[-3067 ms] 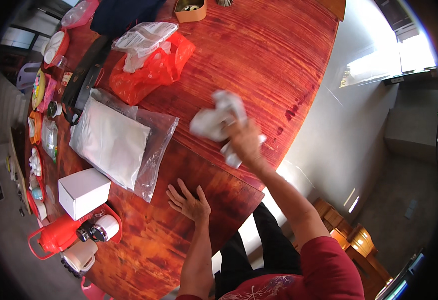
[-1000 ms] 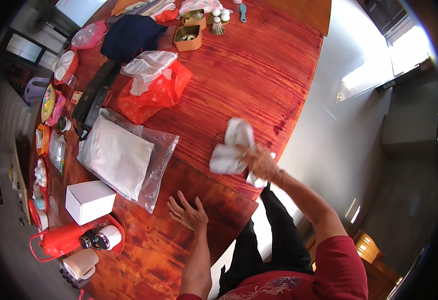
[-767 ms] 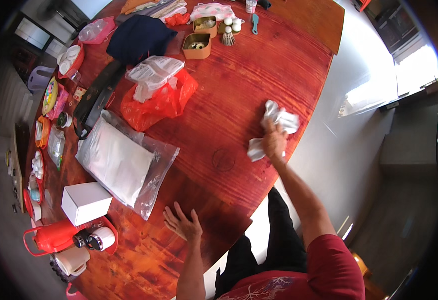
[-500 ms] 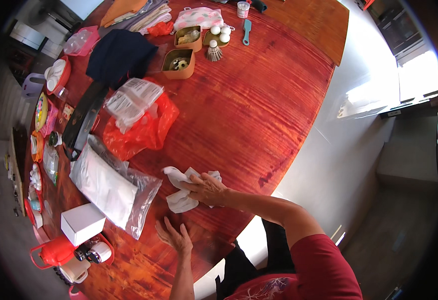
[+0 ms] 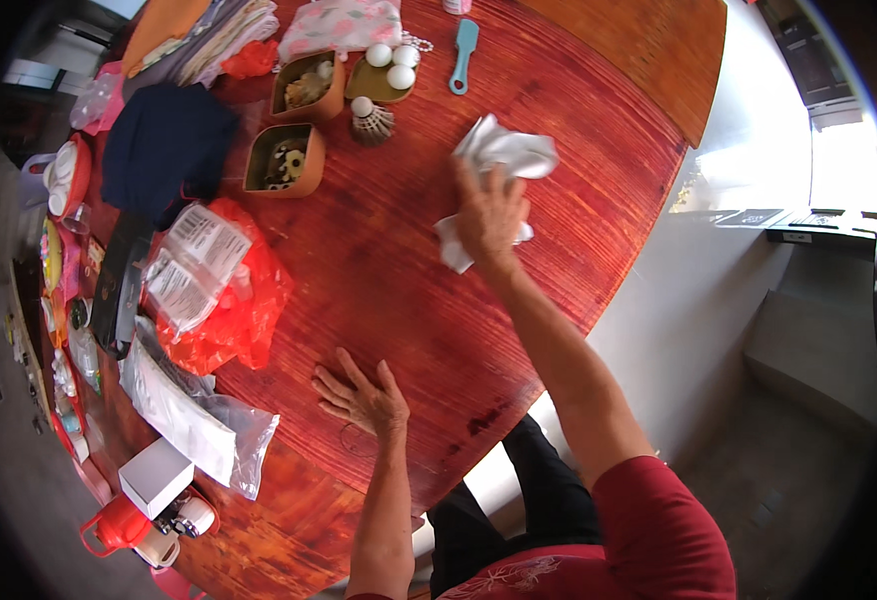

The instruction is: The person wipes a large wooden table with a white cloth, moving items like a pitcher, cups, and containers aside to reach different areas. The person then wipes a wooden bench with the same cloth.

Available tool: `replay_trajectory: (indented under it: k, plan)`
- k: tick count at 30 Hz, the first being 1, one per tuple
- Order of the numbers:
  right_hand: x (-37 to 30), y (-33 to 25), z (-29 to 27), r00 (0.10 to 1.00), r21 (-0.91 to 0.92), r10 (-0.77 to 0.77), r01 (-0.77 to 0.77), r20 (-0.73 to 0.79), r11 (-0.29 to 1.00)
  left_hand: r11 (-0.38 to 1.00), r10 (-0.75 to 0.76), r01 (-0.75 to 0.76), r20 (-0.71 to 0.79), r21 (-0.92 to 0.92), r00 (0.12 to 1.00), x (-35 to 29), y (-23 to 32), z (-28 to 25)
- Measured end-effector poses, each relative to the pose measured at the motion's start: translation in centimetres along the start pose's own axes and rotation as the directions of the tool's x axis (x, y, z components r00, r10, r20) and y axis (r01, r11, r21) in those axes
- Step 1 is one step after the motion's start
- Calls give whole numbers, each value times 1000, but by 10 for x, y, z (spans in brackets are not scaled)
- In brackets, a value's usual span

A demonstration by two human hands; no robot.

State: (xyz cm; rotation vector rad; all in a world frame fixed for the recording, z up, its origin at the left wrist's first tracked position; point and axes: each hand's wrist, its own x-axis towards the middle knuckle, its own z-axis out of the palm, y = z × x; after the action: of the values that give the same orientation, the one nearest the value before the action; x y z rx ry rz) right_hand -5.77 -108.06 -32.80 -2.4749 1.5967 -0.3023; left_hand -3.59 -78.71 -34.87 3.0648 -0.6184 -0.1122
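Lying outstretched and unclenched on a crumpled white cloth (image 5: 524, 155), fingers of the right hand (image 5: 494, 215); cloth rests on the reddish wooden table (image 5: 429, 300), showing beyond the fingertips and beside the wrist. Left hand (image 5: 369, 400) empty, fingers splayed, at the tabletop; contact unclear. Farther out: clear plastic bag (image 5: 249, 440) and red bag (image 5: 264, 310) leftward, shuttlecock (image 5: 372, 122) and blue-handled tool (image 5: 465, 55) beyond the cloth.

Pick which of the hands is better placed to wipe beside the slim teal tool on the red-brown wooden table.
The right, probably. The right hand is on the crumpled white cloth, nearer the slim teal tool; the left hand holds nothing and is farther from that tool.
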Motion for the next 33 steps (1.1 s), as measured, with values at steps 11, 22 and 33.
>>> replay_trajectory:
  k: [11, 22, 33]
  plan:
    - [-38, -31, -1, 440, 154, -805, 833, 398, 531, 999, 19, -17, -54, 29, 998, 0, 7, 0]
    - [28, 236, -27, 946, -74, 243, -264, -216, 962, 999, 8, -6, -48, 52, 999, -2, 9, 1]
    - [-181, 97, -28, 962, 38, -251, 248, 107, 968, 998, 13, -4, -124, 68, 992, 0, 4, 6]
